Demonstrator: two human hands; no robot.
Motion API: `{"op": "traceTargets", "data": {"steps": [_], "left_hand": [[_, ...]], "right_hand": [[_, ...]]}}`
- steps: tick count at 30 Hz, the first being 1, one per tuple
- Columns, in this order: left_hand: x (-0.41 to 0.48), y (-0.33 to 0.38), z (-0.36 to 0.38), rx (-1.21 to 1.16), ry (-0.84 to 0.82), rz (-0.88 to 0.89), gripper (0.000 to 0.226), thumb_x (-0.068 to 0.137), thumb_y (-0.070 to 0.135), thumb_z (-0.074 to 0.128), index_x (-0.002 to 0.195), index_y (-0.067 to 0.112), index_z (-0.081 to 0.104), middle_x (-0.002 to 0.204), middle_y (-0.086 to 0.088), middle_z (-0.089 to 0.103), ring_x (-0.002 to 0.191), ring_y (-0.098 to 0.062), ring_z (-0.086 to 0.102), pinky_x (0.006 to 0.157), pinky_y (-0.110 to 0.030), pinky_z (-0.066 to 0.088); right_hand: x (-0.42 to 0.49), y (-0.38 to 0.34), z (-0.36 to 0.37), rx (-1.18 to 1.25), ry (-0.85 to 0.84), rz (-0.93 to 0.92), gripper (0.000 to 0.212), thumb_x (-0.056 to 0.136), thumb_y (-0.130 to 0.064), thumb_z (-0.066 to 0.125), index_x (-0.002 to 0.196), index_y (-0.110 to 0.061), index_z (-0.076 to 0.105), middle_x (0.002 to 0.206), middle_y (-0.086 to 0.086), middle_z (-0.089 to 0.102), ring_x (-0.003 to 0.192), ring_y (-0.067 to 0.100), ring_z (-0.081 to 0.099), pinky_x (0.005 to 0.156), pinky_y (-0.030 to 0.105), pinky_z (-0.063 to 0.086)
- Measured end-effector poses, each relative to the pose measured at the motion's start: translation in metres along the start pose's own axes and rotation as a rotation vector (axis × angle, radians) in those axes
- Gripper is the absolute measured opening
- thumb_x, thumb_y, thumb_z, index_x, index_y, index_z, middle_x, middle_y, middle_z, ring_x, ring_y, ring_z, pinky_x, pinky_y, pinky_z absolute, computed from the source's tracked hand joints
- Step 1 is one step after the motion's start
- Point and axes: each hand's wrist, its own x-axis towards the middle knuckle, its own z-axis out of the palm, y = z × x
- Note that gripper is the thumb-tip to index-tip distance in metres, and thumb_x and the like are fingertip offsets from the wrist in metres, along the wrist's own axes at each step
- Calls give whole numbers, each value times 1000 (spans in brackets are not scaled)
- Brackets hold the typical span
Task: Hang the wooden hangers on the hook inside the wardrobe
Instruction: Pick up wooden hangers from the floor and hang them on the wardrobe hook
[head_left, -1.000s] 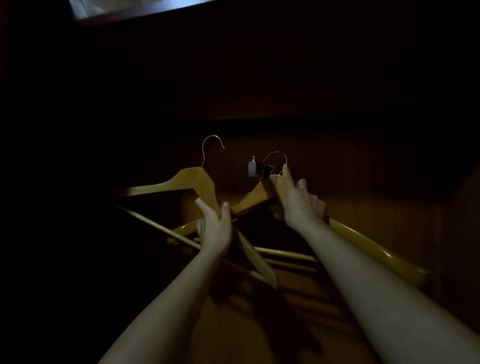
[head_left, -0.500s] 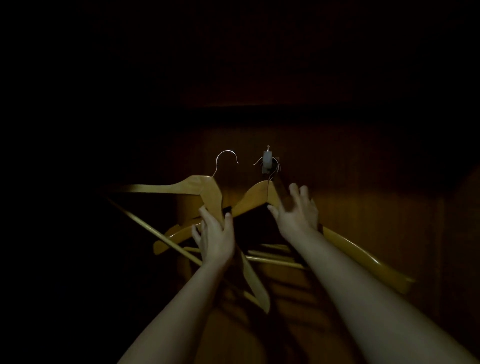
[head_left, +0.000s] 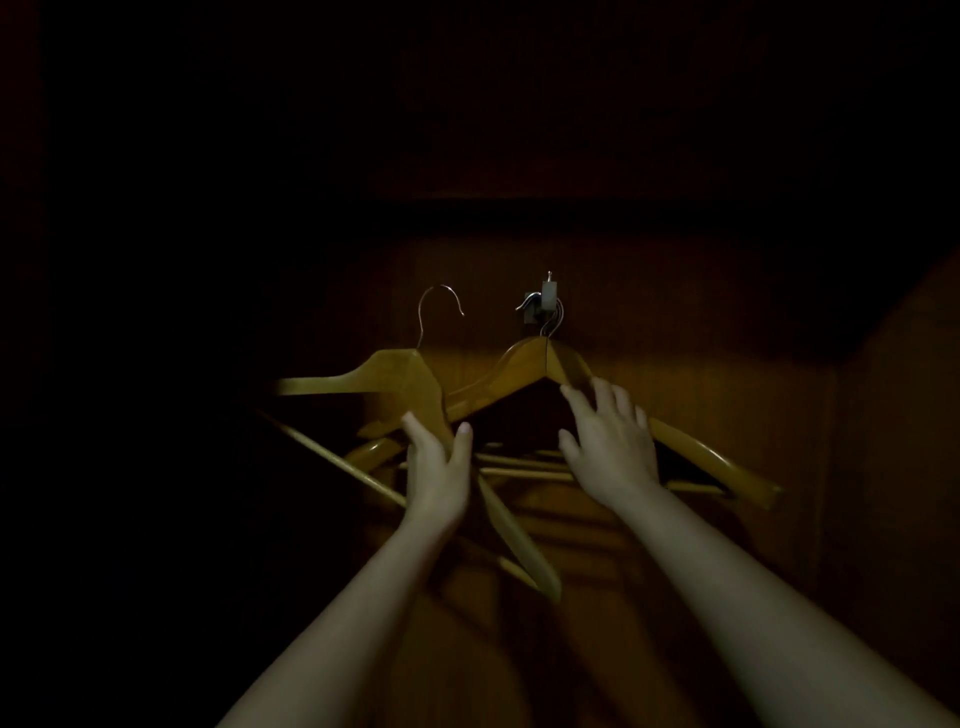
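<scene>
Wooden, the first hanger (head_left: 514, 366) hung on the wardrobe hook (head_left: 549, 294), our wide right grip (head_left: 608, 447) touching it, while our left grip (head_left: 436, 467) clasped the second hanger (head_left: 395, 371) alongside, which we judged needed lifting onto that hook.

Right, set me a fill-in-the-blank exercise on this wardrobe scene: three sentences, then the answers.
1. The left hand grips a free hanger, whose metal hook sits to the ____ of the wall hook.
2. The right hand touches the hung hanger on its ____ arm.
3. The bodies of these two hangers are made of ____.

Missing words: left; right; wood.
</scene>
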Motion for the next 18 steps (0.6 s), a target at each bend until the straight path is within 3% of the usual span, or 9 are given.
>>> {"op": "traceTargets", "data": {"steps": [4,9,11,13,15,18], "left_hand": [[-47,-11,-30,-44,-64,69,47,95,31,44,135,26,19,129,-5,47,118,-23,50,102,-46,44],[-112,-42,-63,-1,-115,27,45,95,28,46,134,14,29,112,-1,51,110,-27,57,95,-47,50],[-141,-57,-73,12,-135,21,41,95,27,46,131,15,32,108,4,51,105,-16,58,92,-38,51],[-172,-68,-81,2,-157,17,30,96,22,46,123,22,35,95,11,52,87,6,57,80,-19,50],[-201,-78,-86,14,-179,0,28,96,18,46,120,27,35,90,17,50,77,16,55,69,-9,48],[-241,-95,-93,38,-234,-73,30,96,19,45,125,27,38,97,21,54,83,17,55,76,-14,49]], "right_hand": [[-42,-3,4,34,-80,23,50,95,-32,44,142,-21,33,149,4,29,139,23,25,112,40,25],[-112,-18,19,122,-232,91,48,95,-32,45,140,-21,35,146,3,30,136,24,28,109,40,28],[-143,-24,29,158,-286,90,48,95,-32,45,140,-21,36,145,2,31,135,23,29,108,40,28],[-175,-31,39,200,-349,88,47,95,-31,45,140,-21,36,144,2,33,134,23,31,108,39,28],[-206,-36,48,237,-410,86,48,95,-31,46,140,-21,36,143,2,34,133,23,32,108,39,28],[-246,-41,56,270,-500,69,48,95,-31,46,141,-21,36,144,2,34,133,23,33,108,39,28]]}}
